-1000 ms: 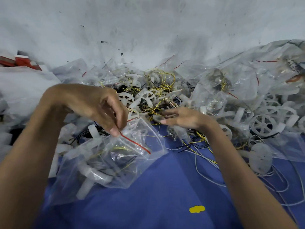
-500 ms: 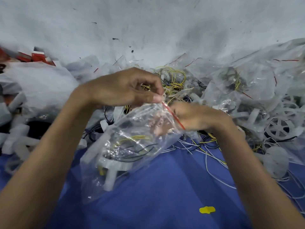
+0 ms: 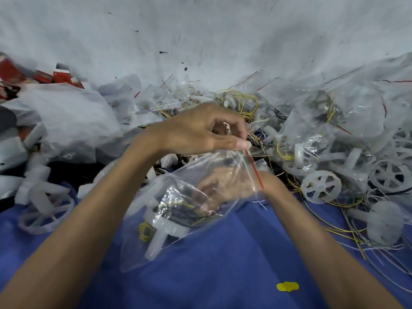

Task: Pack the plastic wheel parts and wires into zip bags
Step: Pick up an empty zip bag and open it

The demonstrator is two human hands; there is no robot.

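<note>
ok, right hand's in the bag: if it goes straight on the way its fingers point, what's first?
The right hand points down-left into the zip bag. First, likely the wires at its fingertips, then the white wheel part. Depth through the plastic is unclear.

A small packing workshop: heaped plastic wheels [image 3: 320, 189], wires [image 3: 239, 101] and zip bags [image 3: 347, 112].
</note>
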